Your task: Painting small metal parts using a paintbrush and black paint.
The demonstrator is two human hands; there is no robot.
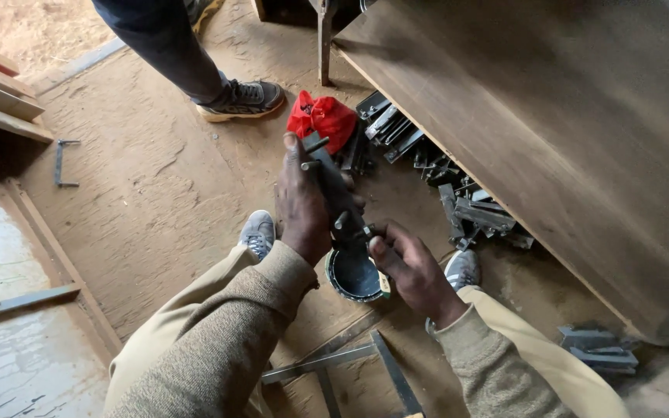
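The dark grey metal bracket with protruding bolts (333, 186) is sitting up in mid-air between the two hands, just above a small round black tin (354, 275) resting on the dusty brown floor (156, 193), and the left hand (301, 205) is wrapping right around its upper length, thumb pointing up towards the top bolt, fingers closed firmly on the metal. The right hand (410, 267) is pinching in at the bracket's lower end, thumb and fingertips closing on a small bolt or nut there, though what exactly sits between those fingers is too small to tell. Judging by that, the fitting at the bottom end looks only partly seated, with a bolt near the top sticking out loose, so the job on this piece seems midway rather than finished. Just beyond the hands, a crumpled red cloth (320, 118) is lying beside a heap of similar grey metal brackets (458, 197) tucked under the edge of a large dark wooden board (551, 131), and more are stacking up at the lower right. Another person's grey trainer (243, 99) is standing near the cloth, well apart from the work.
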